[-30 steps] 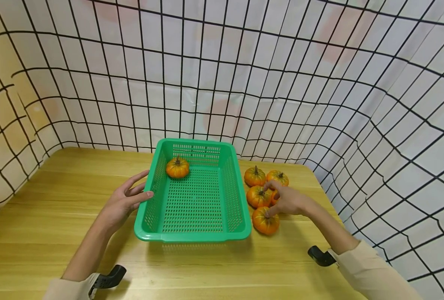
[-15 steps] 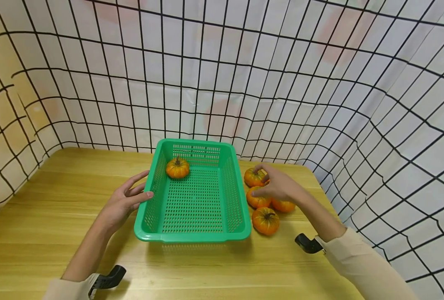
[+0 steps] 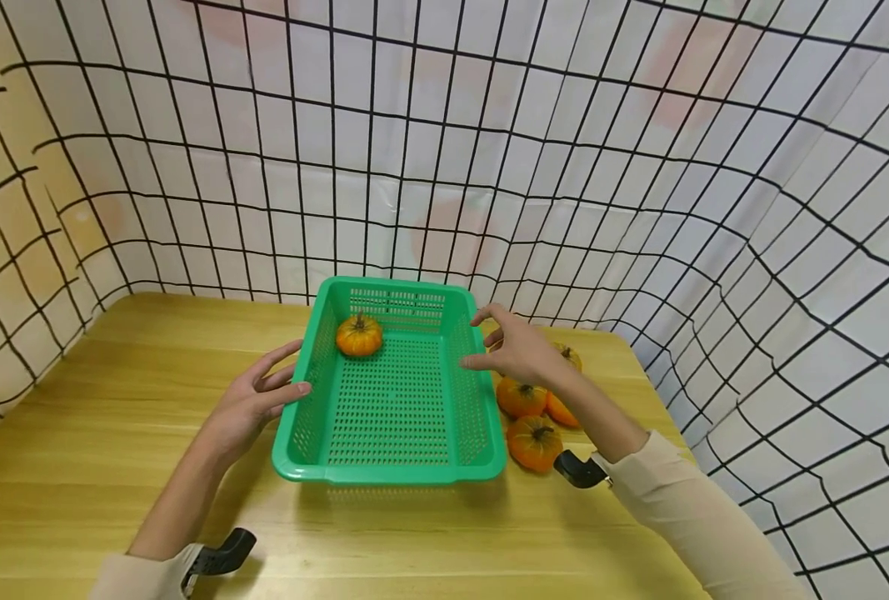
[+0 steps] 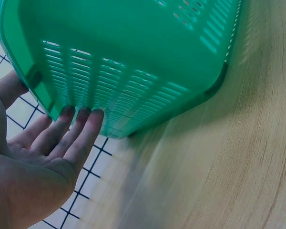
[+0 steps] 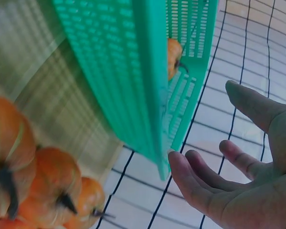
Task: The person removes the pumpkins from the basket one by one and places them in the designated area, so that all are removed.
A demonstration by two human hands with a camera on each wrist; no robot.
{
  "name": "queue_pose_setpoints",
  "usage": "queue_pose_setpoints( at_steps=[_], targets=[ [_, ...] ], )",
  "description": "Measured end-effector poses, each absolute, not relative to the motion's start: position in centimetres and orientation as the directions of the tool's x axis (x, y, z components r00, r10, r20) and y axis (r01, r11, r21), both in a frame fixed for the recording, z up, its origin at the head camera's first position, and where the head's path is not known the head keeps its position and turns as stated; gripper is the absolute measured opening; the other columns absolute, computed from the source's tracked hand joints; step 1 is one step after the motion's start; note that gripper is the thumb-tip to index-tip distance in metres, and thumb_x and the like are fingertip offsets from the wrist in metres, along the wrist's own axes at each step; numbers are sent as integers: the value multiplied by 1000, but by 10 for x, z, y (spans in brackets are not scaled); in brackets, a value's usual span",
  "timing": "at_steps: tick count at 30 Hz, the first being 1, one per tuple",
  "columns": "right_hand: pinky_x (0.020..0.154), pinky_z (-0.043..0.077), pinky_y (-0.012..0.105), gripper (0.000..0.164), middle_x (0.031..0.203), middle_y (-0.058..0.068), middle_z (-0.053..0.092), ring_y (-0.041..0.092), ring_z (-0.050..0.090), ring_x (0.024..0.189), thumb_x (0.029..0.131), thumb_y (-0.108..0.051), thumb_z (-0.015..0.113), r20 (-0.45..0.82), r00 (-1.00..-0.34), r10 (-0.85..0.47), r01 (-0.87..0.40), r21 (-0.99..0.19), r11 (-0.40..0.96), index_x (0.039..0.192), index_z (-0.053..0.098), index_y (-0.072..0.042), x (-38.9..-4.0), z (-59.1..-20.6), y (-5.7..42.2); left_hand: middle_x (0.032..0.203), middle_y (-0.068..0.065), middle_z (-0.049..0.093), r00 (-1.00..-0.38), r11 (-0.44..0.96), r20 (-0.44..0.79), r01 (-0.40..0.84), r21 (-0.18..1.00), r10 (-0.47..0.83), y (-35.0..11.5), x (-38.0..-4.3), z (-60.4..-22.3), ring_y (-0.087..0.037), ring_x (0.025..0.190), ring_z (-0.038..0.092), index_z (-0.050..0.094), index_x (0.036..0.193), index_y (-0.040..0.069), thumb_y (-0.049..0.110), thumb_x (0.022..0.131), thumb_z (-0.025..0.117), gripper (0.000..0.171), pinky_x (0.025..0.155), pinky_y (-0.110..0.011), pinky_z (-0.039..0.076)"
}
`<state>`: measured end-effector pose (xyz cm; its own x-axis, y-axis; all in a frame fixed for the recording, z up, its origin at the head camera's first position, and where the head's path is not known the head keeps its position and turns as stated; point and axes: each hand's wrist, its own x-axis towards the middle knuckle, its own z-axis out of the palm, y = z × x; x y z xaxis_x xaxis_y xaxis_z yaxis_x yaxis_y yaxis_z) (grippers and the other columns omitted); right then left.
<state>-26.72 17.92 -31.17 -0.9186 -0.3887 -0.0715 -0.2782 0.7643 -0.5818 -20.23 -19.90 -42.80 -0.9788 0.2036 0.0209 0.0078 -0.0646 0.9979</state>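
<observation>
A green plastic basket [image 3: 392, 475] with slotted walls stands on the table. One small orange pumpkin [image 3: 358, 335] sits inside at its far left corner. My left hand [image 3: 243, 410] holds the basket's left rim, thumb over the edge; in the left wrist view, fingertips [image 4: 96, 117] meet the outer wall. Above the basket's right rim, my right hand [image 3: 517, 348] is spread with nothing between thumb and fingers. In the right wrist view its fingers [image 5: 181, 174] appear at the rim; whether they touch it, I cannot tell. Several pumpkins [image 3: 536, 443] cluster right of the basket, partly behind the right hand and forearm.
The wooden table [image 3: 137, 367] extends on both sides and in front of the basket. White sheeting with a black grid [image 3: 384, 167] stands behind the table and along its sides. A black wrist device [image 3: 581, 469] sits at the right cuff.
My right hand has moved left from over the pumpkins to the basket's right rim. The left hand stays on the left rim. The head view has shifted slightly.
</observation>
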Motion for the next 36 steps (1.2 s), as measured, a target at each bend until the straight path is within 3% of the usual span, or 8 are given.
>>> queue_pose_setpoints(
  at_steps=[6, 23, 36],
  targets=[
    [89, 56, 48, 65, 133, 19, 62, 35, 63, 117, 86, -40, 81, -78, -916, -394, -274, -596, 755, 139, 49, -20, -272, -313, 156, 160, -24, 37, -978, -63, 24, 11, 998, 210, -198, -203, -428, -18, 122, 64, 28, 161, 19, 14, 98, 67, 74, 94, -29, 54],
    [89, 56, 44, 71, 133, 11, 62, 26, 61, 120, 84, -43, 82, -49, -930, -363, -238, -674, 699, 143, 47, -23, -295, -336, 86, 159, -25, 37, -978, -53, 22, 11, 999, 206, -198, -203, -428, -17, 121, 64, 28, 161, 19, 14, 98, 67, 74, 94, -29, 54],
    [91, 55, 45, 80, 139, 16, 59, 28, 59, 121, 86, -39, 82, -66, -950, -307, -157, -746, 647, 153, 42, -20, -308, -351, 45, 159, -25, 37, -977, -59, 19, 7, 998, 213, -199, -204, -430, -22, 122, 65, 27, 161, 20, 14, 99, 66, 74, 95, -31, 55]
  ],
)
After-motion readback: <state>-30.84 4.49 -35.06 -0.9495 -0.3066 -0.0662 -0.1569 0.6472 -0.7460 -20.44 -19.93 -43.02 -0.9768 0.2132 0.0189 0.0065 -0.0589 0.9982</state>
